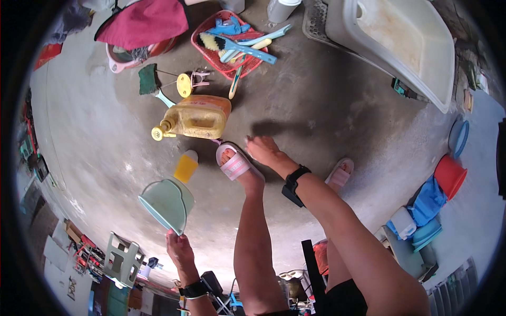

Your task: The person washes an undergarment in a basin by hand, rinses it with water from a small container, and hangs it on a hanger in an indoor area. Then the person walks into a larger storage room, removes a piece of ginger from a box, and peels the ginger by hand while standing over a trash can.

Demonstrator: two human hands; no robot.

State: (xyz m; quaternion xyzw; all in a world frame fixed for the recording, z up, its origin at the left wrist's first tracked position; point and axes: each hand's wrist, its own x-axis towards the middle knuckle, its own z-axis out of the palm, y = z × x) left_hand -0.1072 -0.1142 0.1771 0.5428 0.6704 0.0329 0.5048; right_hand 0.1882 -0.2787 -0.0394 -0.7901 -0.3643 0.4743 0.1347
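Observation:
My left hand is closed on the rim of a pale green plastic basin, which hangs tilted with its open side facing lower left. Out over the floor, my right hand has its fingers curled together. The palm side is hidden, so I cannot tell whether anything is in it. Just left of that hand is my foot in a pink slipper. A yellow plastic jug lies on its side beyond the foot, its cap pointing left. Between jug and basin lies a small yellow and white piece.
A red basket of brushes stands far ahead, near a green scouring pad and a small yellow round item. Left of it, maroon cloth covers a tub. A white sink stands far right; a grey stool lower left.

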